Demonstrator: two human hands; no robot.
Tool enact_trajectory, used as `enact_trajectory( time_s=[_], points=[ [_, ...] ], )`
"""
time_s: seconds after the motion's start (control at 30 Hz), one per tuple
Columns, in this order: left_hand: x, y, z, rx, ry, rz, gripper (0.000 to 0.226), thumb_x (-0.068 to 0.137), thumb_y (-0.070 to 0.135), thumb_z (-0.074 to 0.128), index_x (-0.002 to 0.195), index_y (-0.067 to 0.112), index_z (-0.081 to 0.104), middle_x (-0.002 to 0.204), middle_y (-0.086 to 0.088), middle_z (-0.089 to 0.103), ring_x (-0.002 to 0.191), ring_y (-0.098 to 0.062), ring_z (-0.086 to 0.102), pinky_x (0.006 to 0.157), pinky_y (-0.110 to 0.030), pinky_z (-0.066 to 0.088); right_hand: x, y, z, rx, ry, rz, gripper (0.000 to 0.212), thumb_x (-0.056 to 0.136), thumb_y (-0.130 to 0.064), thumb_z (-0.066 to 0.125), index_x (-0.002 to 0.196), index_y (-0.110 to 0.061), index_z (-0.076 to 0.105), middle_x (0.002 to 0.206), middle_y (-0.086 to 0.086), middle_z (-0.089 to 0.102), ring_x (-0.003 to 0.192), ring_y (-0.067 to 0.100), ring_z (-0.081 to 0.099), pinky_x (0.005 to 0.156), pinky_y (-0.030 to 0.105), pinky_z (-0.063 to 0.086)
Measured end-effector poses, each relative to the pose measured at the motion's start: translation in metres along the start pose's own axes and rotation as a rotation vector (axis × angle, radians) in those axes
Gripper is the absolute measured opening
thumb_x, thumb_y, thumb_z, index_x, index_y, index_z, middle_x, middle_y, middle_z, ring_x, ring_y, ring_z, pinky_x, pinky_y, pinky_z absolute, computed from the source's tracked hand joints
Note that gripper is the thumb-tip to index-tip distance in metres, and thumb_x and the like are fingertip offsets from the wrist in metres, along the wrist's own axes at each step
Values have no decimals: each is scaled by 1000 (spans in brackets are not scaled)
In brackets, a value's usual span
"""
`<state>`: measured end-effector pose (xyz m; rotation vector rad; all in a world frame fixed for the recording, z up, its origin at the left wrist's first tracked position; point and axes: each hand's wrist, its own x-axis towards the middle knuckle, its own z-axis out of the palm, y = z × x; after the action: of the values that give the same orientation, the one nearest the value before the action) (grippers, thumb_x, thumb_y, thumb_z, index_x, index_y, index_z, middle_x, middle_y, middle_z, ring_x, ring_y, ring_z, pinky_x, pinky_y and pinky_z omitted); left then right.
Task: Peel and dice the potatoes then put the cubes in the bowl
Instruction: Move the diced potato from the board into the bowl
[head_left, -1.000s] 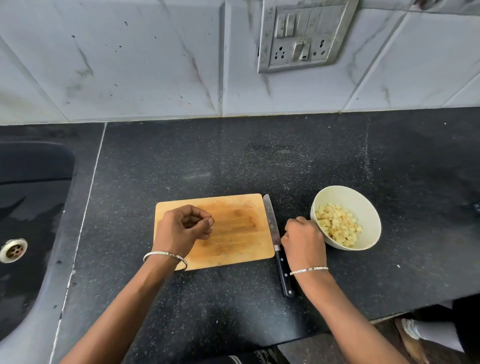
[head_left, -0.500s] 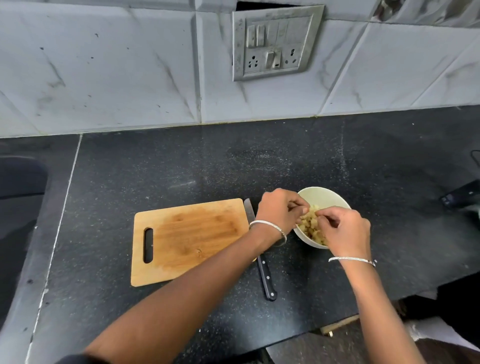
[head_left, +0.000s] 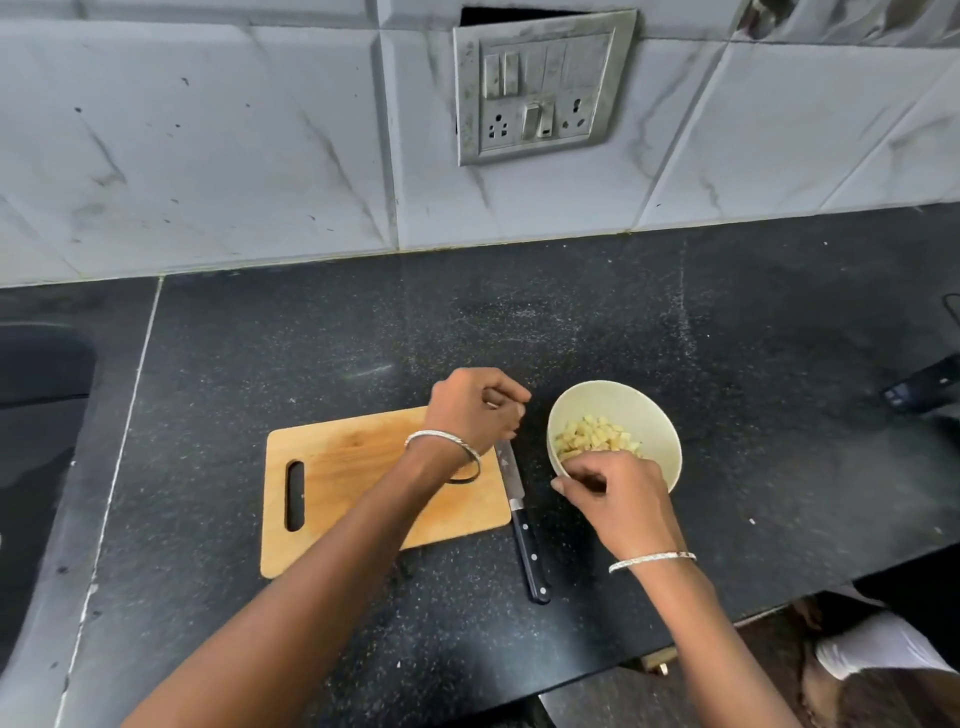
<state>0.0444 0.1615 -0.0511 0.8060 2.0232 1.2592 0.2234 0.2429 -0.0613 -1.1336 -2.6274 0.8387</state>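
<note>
Holding both hands by the bowl (head_left: 631, 405) of potato cubes (head_left: 597, 439) on the black table (head_left: 311, 338).
The right hand (head_left: 618, 501) lay curled over the bowl's near rim; whether it gripped the rim could not be told. The left hand (head_left: 475, 410) hovered with fingers curled, nothing seen in it, above the knife (head_left: 524, 535) lying just beside the cutting board (head_left: 353, 467).

Far wall (head_left: 208, 156): pale grey marble-look tiles with dark veins, specks and raised joints. A steel switch-and-socket plate (head_left: 540, 88) is set in the wall at far centre, with a dark gap at its top edge. Counter (head_left: 571, 312): black speckled stone, with a pale seam (head_left: 130, 415) running near-to-far at left. Dark sink (head_left: 41, 415) at left edge. Brown floor (head_left: 737, 675) shows past the counter's near right edge. Light soft and even; faint sheen on the stone.
</note>
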Motion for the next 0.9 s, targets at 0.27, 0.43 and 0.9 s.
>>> enact_trajectory(
  time_s=[0.27,0.43,0.9],
  points=[
    [-37,-47,-80,478,-62,-161,6,78,20,79,81,23,74,69,7,71,54,-11,67,62,-25,57,14,-26,-8,-42,328,-89,21,80,-1,71,82,-21,75,83,-3,68,73,19,65,69,34,52],
    [-56,-75,-79,665,-88,-269,15,67,25,87,76,23,75,72,10,68,71,-7,62,68,-23,51,25,-23,-6,-150,75,48,19,87,-11,67,99,-23,77,97,-1,75,96,27,66,83,41,55],
    [-46,-82,-74,782,-222,-98,4,80,15,70,77,16,73,80,2,70,72,-14,65,67,-29,57,-10,-28,-7,48,280,-39,10,87,-11,71,91,-17,78,88,-6,75,71,7,63,68,-7,34]
  ],
)
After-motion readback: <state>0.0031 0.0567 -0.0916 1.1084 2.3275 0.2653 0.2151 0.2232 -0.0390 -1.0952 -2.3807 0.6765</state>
